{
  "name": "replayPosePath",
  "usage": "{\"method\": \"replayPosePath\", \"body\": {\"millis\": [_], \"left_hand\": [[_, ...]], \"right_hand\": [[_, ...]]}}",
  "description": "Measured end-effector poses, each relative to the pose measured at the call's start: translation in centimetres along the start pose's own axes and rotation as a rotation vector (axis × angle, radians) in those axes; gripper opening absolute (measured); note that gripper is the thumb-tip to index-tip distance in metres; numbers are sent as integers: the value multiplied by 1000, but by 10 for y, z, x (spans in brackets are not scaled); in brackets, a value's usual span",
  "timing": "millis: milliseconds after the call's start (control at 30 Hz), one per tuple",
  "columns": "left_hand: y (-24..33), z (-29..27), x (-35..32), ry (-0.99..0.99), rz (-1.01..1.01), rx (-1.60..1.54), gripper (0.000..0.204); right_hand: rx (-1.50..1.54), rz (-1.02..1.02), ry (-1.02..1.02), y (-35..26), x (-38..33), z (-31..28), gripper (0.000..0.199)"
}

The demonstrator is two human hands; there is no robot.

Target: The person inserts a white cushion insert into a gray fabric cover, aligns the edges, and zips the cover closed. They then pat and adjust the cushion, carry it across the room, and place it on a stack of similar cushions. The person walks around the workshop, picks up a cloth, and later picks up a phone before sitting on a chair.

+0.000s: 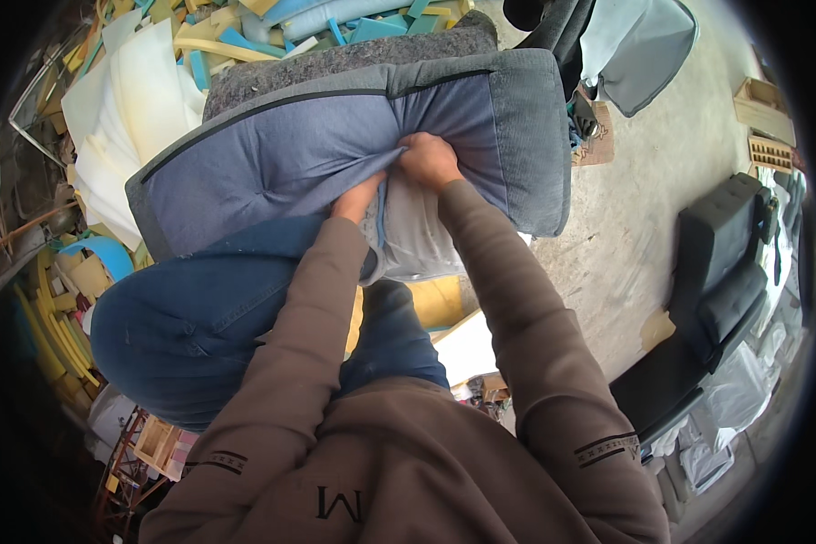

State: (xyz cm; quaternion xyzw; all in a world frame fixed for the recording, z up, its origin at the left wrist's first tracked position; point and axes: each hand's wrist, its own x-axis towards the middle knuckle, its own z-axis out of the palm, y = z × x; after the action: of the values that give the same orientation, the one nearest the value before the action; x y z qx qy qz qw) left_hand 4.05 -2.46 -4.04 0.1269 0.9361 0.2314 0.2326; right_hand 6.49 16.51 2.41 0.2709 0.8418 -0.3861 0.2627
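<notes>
Two hands busy: we're clutching the blue-grey cover point(236, 175) with our right hand point(429, 161); our left hand point(361, 197) is hiding its fingers underneath, can't tell its grip.

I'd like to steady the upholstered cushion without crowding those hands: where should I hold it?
Probably grip the upholstered cushion by its thick grey right end, from the right: that side faces concrete floor, apart from the left hand and right hand at the blue fabric.
</notes>
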Motion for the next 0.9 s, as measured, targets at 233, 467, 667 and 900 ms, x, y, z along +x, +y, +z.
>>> {"method": "replayPosePath", "body": {"millis": [233,467,667,900], "left_hand": [[-22,11,3,-125,-13,-261,45],[-5,12,4,-60,73,56,37],[-1,-1,2,-36,-25,27,44],[8,-2,13,-236,-208,-197,50]], "right_hand": [[-25,-4,-33,-3,-7,-7,39],[41,-25,6,-3,-21,-11,44],[52,-19,-28,-2,-19,-12,43],[41,2,15,-1,-12,-8,37]]}}
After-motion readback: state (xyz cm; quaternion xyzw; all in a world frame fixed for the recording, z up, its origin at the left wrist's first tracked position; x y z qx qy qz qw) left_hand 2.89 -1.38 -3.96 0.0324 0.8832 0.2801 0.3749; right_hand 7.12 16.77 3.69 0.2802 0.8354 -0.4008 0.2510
